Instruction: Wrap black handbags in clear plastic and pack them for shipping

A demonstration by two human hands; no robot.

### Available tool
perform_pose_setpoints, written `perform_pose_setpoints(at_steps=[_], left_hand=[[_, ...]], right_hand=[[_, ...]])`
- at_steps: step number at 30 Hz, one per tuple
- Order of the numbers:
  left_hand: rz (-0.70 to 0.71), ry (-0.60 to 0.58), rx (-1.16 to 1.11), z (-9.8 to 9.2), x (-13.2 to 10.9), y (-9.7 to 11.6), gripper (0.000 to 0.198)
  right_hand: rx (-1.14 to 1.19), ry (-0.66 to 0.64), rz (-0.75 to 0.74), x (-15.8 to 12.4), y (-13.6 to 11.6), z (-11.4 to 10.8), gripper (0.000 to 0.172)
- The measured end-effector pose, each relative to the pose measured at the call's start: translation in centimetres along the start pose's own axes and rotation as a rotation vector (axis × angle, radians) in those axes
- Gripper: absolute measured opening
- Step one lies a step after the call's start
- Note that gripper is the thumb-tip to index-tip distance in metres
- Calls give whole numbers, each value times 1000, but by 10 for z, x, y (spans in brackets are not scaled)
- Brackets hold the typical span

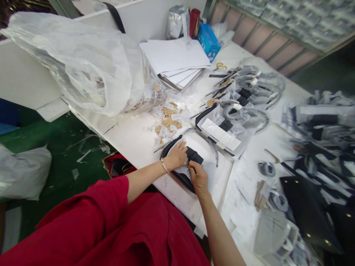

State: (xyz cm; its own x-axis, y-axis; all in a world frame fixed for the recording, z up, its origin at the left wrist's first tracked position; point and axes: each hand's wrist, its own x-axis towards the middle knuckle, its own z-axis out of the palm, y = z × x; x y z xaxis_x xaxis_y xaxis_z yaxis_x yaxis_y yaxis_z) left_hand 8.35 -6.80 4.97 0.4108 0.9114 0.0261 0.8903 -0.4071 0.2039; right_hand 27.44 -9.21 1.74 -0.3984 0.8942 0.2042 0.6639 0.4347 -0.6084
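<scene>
On the white table's near edge lies a black bag (181,179), partly covered by whitish wrapping, with a folded black piece (195,156) on top. My left hand (177,156), wearing a bracelet, rests over the bag with its fingers stretched out beside the black piece. Against that piece's near edge, my right hand (199,176) is closed in a pinch. A small glint shows at its fingertips, too small to name. Curved grey strips (212,144) lie just beyond the bag.
Brown tags (169,120) with strings are scattered beyond my hands. A large clear plastic bag (111,74) bulges at the left. White sheets (177,55) and a blue box (208,41) sit at the back. Wrapped bag parts (222,133) and black panels (305,207) lie to the right.
</scene>
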Motion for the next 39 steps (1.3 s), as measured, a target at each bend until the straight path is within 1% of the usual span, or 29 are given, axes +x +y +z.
perform_pose_setpoints(at_steps=[2,3,4,6,8,9,10,12,14,17,21,24,26,28,30,32,34,35,37,39], left_hand=[[-67,29,36,-11,-19,14,43],[-77,45,33,-15,-29,21,47],[-53,56,13,-17,-39,28,50],[75,59,-56,-16,-56,38,51],[215,43,-108,-8,-66,40,42],[253,38,-122,-3,-67,39,34],[262,40,-131,3,-67,37,25],[235,66,-147,13,-65,32,15],[224,109,-163,19,-62,28,16],[261,156,-185,23,-62,23,21],[271,160,-207,29,-69,20,24],[279,155,-236,36,-74,18,24],[245,152,-271,40,-77,18,25],[188,140,-301,42,-78,17,27],[155,121,-319,42,-79,17,29],[159,107,-325,41,-79,16,30],[197,117,-324,42,-80,14,30],[224,129,-321,43,-80,14,29],[271,154,-314,45,-80,13,31],[285,165,-303,47,-79,14,31]], right_hand=[[11,-11,9,-2,1,0,23],[13,-11,13,-3,1,1,23],[13,-10,18,-3,1,1,24],[11,-12,28,-1,1,1,24],[12,-18,36,1,0,0,25],[12,-22,37,2,-1,-2,25],[9,-29,33,2,-2,-4,24],[-15,-58,12,0,-6,-9,23],[-63,-100,-17,-4,-10,-12,24],[-129,-176,-49,-12,-16,-13,27],[-170,-280,-63,-13,-22,-13,33],[-138,-397,-31,-5,-26,-19,28],[-99,-454,11,2,-30,-24,22],[-105,-461,64,10,-34,-27,18],[-182,-447,111,17,-39,-26,13],[-288,-447,141,22,-42,-23,7],[-361,-458,141,23,-44,-21,3],[-369,-462,130,22,-43,-21,3],[-328,-474,91,19,-41,-23,7],[-263,-497,50,18,-37,-25,12]])
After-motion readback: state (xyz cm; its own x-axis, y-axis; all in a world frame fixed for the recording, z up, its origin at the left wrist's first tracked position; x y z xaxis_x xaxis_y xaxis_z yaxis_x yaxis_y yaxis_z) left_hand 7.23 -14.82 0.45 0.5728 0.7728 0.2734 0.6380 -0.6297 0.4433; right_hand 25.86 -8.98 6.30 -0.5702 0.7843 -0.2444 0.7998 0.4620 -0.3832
